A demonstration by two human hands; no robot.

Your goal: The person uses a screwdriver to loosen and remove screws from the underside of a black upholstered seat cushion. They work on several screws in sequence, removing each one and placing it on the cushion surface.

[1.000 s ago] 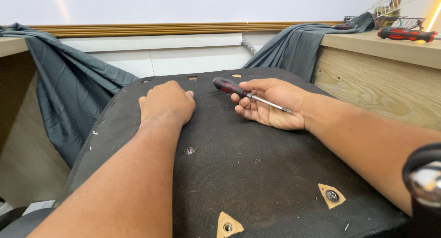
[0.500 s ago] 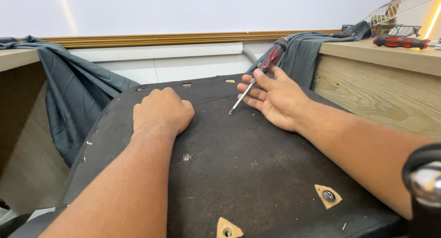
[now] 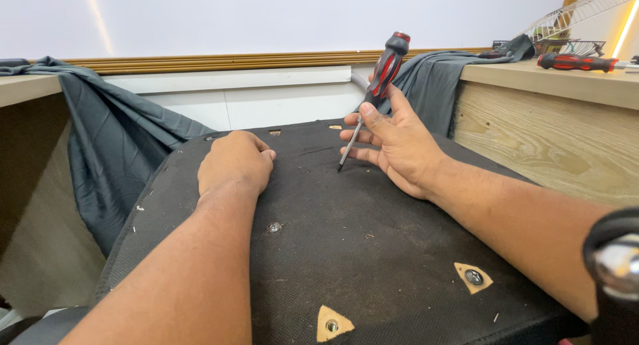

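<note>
While a second ago the screwdriver (image 3: 377, 92) lay flat in the right hand (image 3: 393, 142), now it stands almost straight up near the top middle. Fingers and thumb wrap its shaft, and the tip touches the black board (image 3: 373, 252). So the tool looks ready to work at that spot. To the left, the left hand (image 3: 234, 162) has stayed curled in a fist, pressing on the board. A screw (image 3: 273, 227) sits just below it. Grey cloth (image 3: 113, 145) hangs at the left.
</note>
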